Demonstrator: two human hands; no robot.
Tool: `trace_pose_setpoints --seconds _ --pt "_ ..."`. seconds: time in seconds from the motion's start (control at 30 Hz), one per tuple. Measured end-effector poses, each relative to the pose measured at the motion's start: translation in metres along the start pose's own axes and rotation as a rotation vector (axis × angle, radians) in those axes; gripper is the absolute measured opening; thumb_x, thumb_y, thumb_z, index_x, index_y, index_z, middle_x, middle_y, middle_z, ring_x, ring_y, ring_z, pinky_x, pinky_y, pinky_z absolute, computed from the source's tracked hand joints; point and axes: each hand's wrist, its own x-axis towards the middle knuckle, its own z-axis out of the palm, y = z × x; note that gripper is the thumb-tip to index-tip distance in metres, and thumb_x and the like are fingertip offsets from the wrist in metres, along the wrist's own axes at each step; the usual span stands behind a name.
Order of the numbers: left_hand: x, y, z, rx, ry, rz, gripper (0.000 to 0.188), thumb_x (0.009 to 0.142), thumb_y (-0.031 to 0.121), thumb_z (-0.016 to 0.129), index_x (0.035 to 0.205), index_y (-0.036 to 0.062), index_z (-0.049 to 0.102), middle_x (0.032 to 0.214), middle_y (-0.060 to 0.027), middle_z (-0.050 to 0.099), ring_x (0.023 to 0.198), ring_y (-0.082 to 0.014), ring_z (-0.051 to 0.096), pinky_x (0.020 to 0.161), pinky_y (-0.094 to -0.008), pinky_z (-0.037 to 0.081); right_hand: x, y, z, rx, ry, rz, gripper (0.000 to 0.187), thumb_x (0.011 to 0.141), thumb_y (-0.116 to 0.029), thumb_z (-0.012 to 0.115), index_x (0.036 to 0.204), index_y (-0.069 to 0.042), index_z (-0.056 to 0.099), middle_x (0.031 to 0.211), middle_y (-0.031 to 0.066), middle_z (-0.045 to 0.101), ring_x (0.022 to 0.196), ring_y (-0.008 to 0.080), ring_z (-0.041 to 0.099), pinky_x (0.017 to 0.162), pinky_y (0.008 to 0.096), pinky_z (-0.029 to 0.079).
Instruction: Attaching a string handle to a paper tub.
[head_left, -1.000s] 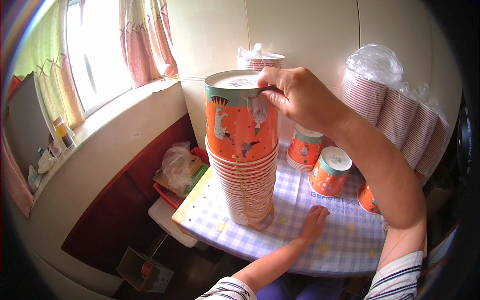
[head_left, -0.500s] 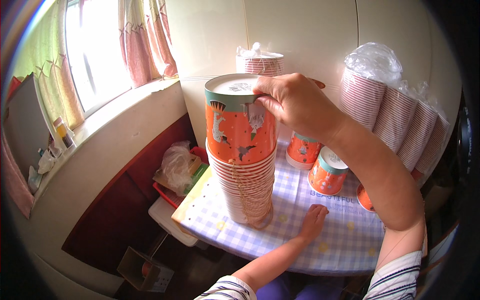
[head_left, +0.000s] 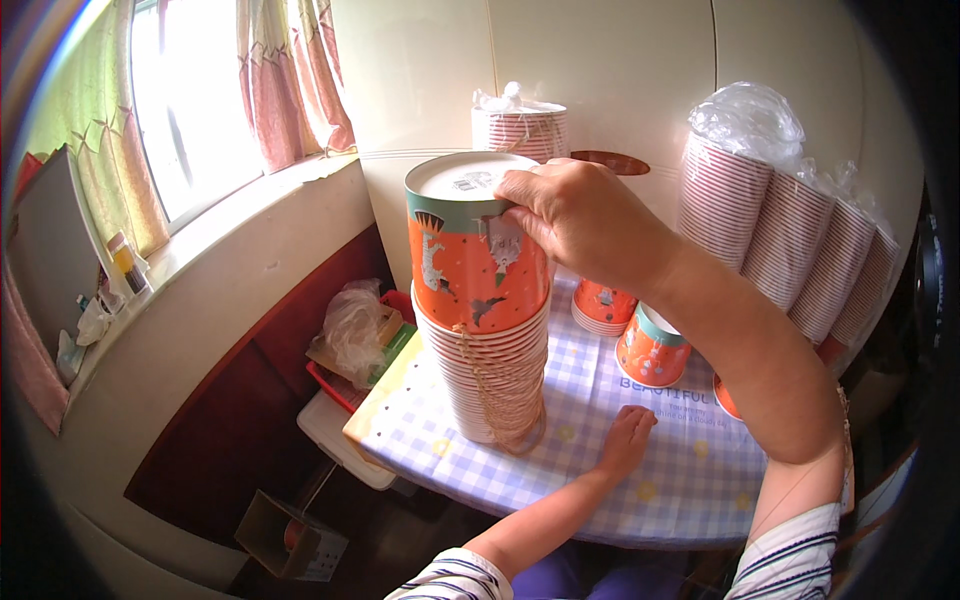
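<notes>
A tall stack of upside-down paper buckets (head_left: pixel 485 385) stands at the table's left side, with twisted string handles (head_left: pixel 500 400) hanging down its side. On top is an orange paper bucket (head_left: pixel 460 270) with a green band and animal pictures. My right hand (head_left: pixel 570 210) pinches the edge of its upturned base. My left hand (head_left: pixel 628 435) rests on the checked tablecloth (head_left: pixel 560 480), fingers stretched out together and holding nothing. Beyond it stand another upside-down orange bucket (head_left: pixel 650 352) and a short orange stack (head_left: pixel 602 305). My right forearm partly covers a further orange bucket (head_left: pixel 728 395).
Plastic-wrapped stacks of buckets (head_left: pixel 770 225) stand at the back right, and another wrapped stack (head_left: pixel 520 130) at the back. Left of the table are a red basket (head_left: pixel 330 385) with a plastic bag and, lower, an open cardboard box (head_left: pixel 290 540). A window sill runs along the left.
My right hand has moved slightly left and down, still on the bucket's base edge. The top bucket has shifted a little left with it. My left hand stays nearly still.
</notes>
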Motion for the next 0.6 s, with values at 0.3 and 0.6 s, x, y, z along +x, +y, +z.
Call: trace_pose_setpoints --seconds 0.3,0.6 --pt "-0.001 0.002 -0.001 -0.009 -0.003 -0.001 0.03 0.094 0.021 0.045 0.087 -0.0023 0.061 0.098 -0.0152 0.056 0.093 -0.0275 0.054 0.084 -0.0341 0.043 -0.004 -0.002 0.002 -0.007 -0.044 0.003 0.015 0.081 -0.006 0.054 0.092 0.0 0.062 0.071 0.0206 0.062 0.068 0.0339 0.064 0.064 0.0417 0.052" --pt "0.001 0.0 0.0 -0.009 -0.006 0.005 0.03 0.094 0.021 0.045 0.087 -0.0025 0.061 0.095 -0.0154 0.057 0.093 -0.0273 0.054 0.083 -0.0343 0.043 -0.011 -0.004 0.002 0.0 -0.054 0.052 0.017 0.08 -0.006 0.055 0.095 0.001 0.062 0.069 0.0207 0.062 0.068 0.0344 0.064 0.065 0.0418 0.052"
